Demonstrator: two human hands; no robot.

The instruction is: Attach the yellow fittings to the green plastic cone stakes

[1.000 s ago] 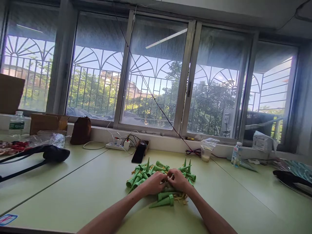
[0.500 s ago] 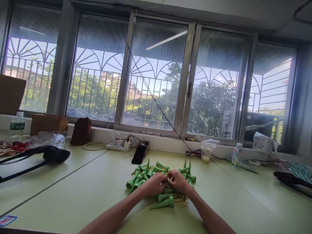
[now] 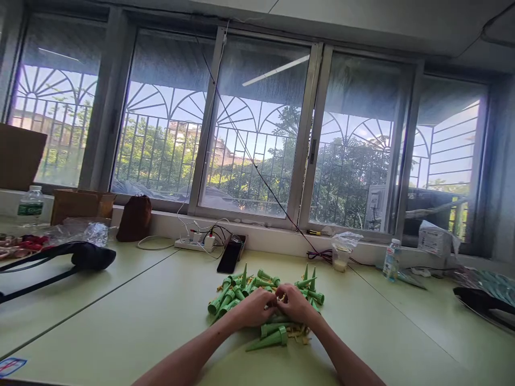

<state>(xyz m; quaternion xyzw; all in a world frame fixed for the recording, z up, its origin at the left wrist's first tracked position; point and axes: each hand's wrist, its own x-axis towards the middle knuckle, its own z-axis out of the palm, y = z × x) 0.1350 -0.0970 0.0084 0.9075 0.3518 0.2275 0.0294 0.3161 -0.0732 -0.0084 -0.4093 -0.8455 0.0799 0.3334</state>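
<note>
My left hand [image 3: 257, 306] and my right hand [image 3: 293, 303] meet at the middle of a pile of green cone-shaped pieces [image 3: 230, 295]. The fingers of both are bent and pinched together, and whatever lies between them is too small and hidden to name. Just below the hands, a green cone [image 3: 269, 339] lies on its side with its tip to the left. Small yellowish bits [image 3: 300, 333] are scattered beside it, near my right wrist. A few cones stand point up at the back of the pile.
Behind the pile are a black phone [image 3: 229, 256], a power strip [image 3: 193, 244] and a cup with a plastic bag [image 3: 340, 257]. A bottle [image 3: 391, 259] stands right; a black strapped object [image 3: 90, 255] lies left.
Both hands stay over the pile with slight finger movement; their fingertips have drawn a little closer together. The view has shifted slightly. The cones look unmoved.
</note>
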